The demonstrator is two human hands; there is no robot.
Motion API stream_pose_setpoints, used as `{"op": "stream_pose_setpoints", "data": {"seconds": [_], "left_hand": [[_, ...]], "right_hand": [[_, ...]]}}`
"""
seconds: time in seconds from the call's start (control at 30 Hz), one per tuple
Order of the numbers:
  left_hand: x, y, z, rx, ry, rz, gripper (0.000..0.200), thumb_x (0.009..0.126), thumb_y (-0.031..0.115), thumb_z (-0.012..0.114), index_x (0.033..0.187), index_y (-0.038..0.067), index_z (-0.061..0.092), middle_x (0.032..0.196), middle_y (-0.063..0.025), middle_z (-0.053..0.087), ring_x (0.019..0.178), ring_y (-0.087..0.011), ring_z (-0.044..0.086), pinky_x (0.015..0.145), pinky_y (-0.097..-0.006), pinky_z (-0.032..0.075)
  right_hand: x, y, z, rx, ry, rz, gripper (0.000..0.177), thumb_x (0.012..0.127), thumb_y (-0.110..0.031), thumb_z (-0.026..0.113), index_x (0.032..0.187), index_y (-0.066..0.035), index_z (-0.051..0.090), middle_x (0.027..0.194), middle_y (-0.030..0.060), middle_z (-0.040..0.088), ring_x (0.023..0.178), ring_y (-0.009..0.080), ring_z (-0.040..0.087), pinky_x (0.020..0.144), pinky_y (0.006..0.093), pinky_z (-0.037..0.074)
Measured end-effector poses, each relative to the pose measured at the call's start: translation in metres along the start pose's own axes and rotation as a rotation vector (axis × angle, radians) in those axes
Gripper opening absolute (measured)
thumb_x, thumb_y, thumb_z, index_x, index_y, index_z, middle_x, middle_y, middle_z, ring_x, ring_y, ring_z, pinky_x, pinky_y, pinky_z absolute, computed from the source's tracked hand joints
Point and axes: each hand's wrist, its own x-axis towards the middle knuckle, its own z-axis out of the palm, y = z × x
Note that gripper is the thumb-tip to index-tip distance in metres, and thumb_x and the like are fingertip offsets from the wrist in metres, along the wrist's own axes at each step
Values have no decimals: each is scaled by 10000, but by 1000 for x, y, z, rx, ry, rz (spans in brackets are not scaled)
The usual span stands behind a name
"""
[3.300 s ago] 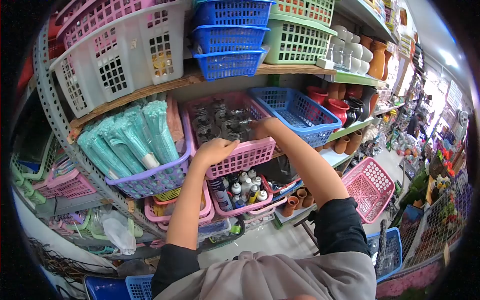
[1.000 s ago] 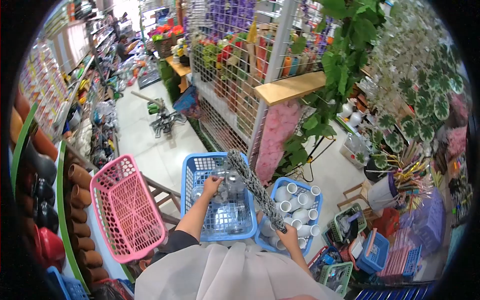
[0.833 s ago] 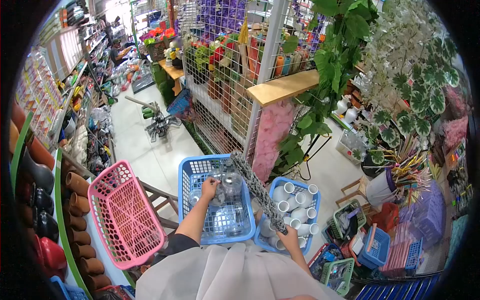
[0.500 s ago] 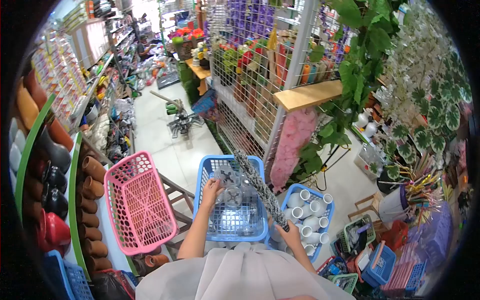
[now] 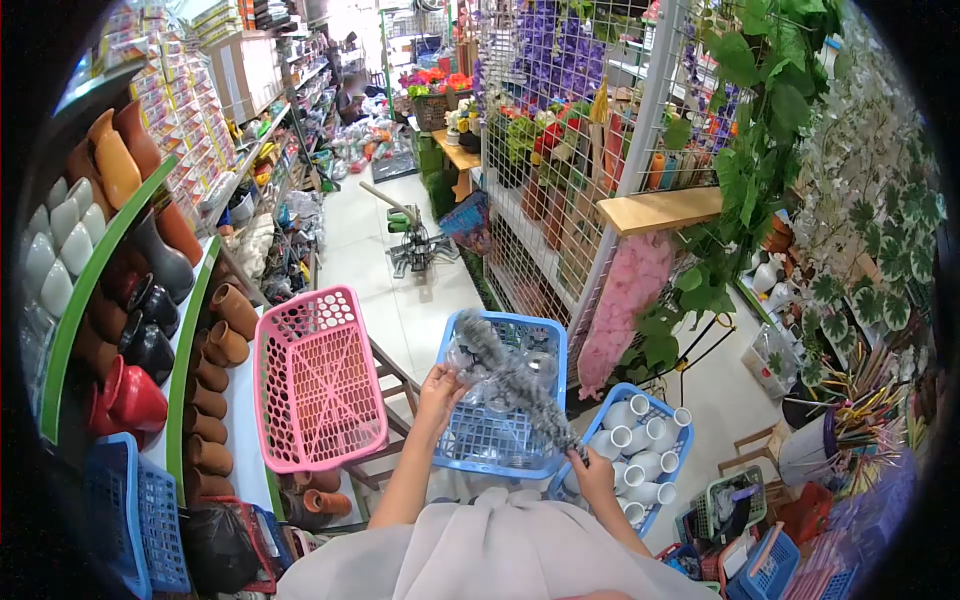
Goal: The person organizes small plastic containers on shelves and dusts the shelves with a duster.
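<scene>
My right hand (image 5: 592, 470) is closed round the lower end of a grey fluffy duster (image 5: 525, 395), which slants up and left over a blue plastic basket (image 5: 447, 450). Inside that basket lie several clear glass-like vessels (image 5: 500, 395). At the basket's left side, my left hand (image 5: 440, 388) pinches a clear vessel (image 5: 462, 358) by its edge; the duster's upper end overlaps it in this view. To the right of my right hand, a second blue basket (image 5: 688, 430) holds several white vases (image 5: 640, 440).
A pink basket (image 5: 262, 400) stands left of my left arm. Shelves with terracotta pots (image 5: 210, 425) and a red vase (image 5: 130, 395) line the left. A wire grid partition (image 5: 545, 230) with hanging leaves (image 5: 750, 170) rises ahead. A person (image 5: 350, 100) is far down the aisle.
The view has swung left, so everything sits further right. The duster is blurred by motion, its upper end now over the vessel at my left hand.
</scene>
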Motion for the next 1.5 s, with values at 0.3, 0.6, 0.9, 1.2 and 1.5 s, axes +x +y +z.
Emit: {"op": "stream_pose_setpoints", "data": {"seconds": [0.3, 0.6, 0.9, 1.2, 1.5], "left_hand": [[-24, 28, 20, 60, 32, 12, 207, 927, 216, 611, 1051, 98, 494, 915, -1, 585, 820, -134, 623, 823, -329, 542], [-42, 59, 29, 891, 35, 290, 202, 818, -12, 553, 1005, -59, 615, 847, -134, 676, 837, -184, 655, 741, -291, 505], [-50, 68, 22, 861, -77, 266, 211, 854, -25, 585, 1058, 19, 618, 926, -55, 660, 812, -119, 620, 750, -263, 502], [-20, 37, 14, -52, 158, 347, 118, 930, 121, 594, 992, 102, 496, 930, 2, 558, 902, -119, 595, 855, -315, 531], [3, 44, 10, -374, 231, 412, 196, 939, 120, 570, 1084, 23, 483, 1163, -134, 574, 1103, -247, 571, 1025, -379, 458]], "right_hand": [[8, -15, -14, -10, 67, 41, 429, 829, -470, 634, 817, -42, 613, 621, 199, 587, 627, 396, 599, 556, 459, 439], [29, -34, -42, -193, 3, -172, 417, 783, -476, 675, 769, -68, 586, 625, 162, 593, 613, 364, 594, 544, 451, 436], [44, -31, -50, -179, -22, -2, 451, 805, -501, 651, 794, -51, 631, 646, 180, 610, 628, 386, 600, 567, 464, 445], [15, -22, -28, 14, -139, 107, 495, 818, -498, 652, 805, -4, 657, 671, 221, 613, 629, 393, 598, 581, 431, 447], [-5, -9, -9, 43, -43, -17, 352, 820, -354, 696, 840, -5, 657, 607, 166, 590, 530, 270, 572, 528, 372, 423]]}}
